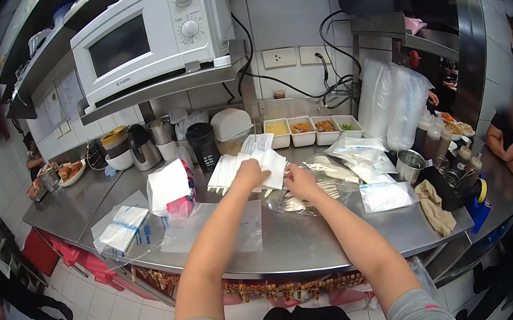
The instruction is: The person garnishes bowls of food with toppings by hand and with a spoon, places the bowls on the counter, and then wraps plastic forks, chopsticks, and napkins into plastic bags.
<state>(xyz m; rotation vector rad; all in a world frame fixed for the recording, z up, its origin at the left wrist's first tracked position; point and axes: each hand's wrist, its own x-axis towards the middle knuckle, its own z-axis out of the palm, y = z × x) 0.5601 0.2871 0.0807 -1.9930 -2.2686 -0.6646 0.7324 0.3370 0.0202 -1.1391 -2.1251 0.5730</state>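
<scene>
A white folded paper sheet (276,169) is pinched between thumb and fingers of the left hand (252,175), frame centre, over a fanned pile of white paper pieces (224,172). The right hand (300,181) is brought to the sheet's right edge, fingers curled; whether anything is pinched there cannot be told. The sheet is probably tilted up so that its edge can be reached by both hands. Pale flat cutlery pieces (338,172) are spread on crumpled clear plastic film (280,205), right of centre on the grey steel bench (306,244), likely kept close for easy reach. Printing on the paper is too small to read. Cutlery under the right hand is partly hidden; the white boxy microwave (150,41) is cut off at the top edge.
</scene>
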